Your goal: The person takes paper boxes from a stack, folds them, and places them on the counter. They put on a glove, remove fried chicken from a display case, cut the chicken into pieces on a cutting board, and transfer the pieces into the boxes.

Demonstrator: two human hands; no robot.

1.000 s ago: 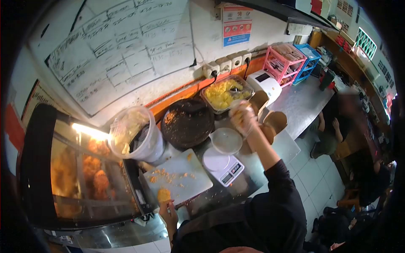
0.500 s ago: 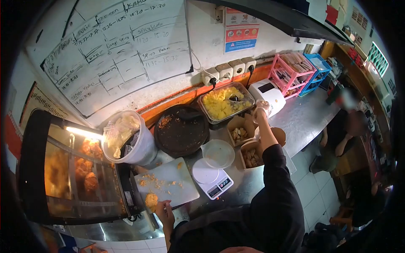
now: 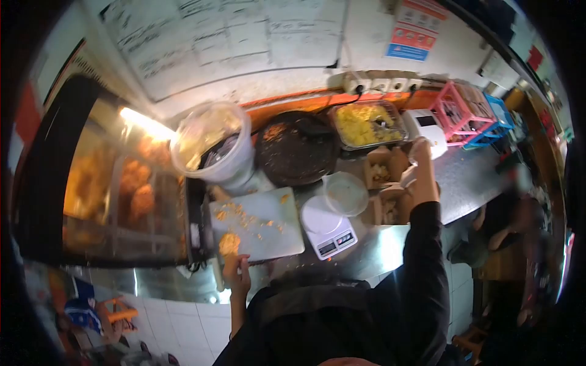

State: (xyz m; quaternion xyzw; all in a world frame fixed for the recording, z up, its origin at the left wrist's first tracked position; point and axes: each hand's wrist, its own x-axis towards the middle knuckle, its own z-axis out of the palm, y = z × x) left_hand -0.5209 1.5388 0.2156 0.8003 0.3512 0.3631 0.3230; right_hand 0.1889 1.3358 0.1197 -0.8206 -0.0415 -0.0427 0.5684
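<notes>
My left hand (image 3: 237,271) is at the near edge of a white cutting board (image 3: 268,235), its fingers apart and the tips beside a lump of orange fried crust (image 3: 229,244). Loose crumbs are scattered over the board. My right arm stretches forward, and my right hand (image 3: 421,151), in a clear plastic glove, is by a white machine (image 3: 426,127) and an open brown carton (image 3: 400,160). Its fingers are blurred and partly hidden. Pale food pieces (image 3: 379,174) lie in that carton, and a second carton (image 3: 376,210) stands nearer me with food inside.
A white kitchen scale (image 3: 329,229) sits beside a clear plastic bowl (image 3: 345,194). Behind are a dark round board (image 3: 296,149), a tub of yellow food (image 3: 368,124) and a white bucket (image 3: 243,155). A lit glass cabinet (image 3: 131,183) holds fried chicken. Another person (image 3: 510,213) is at right.
The camera view has tilted down, so the counter and its things sit higher and further right in the picture. Both hands keep nearly the same places relative to the board and cartons.
</notes>
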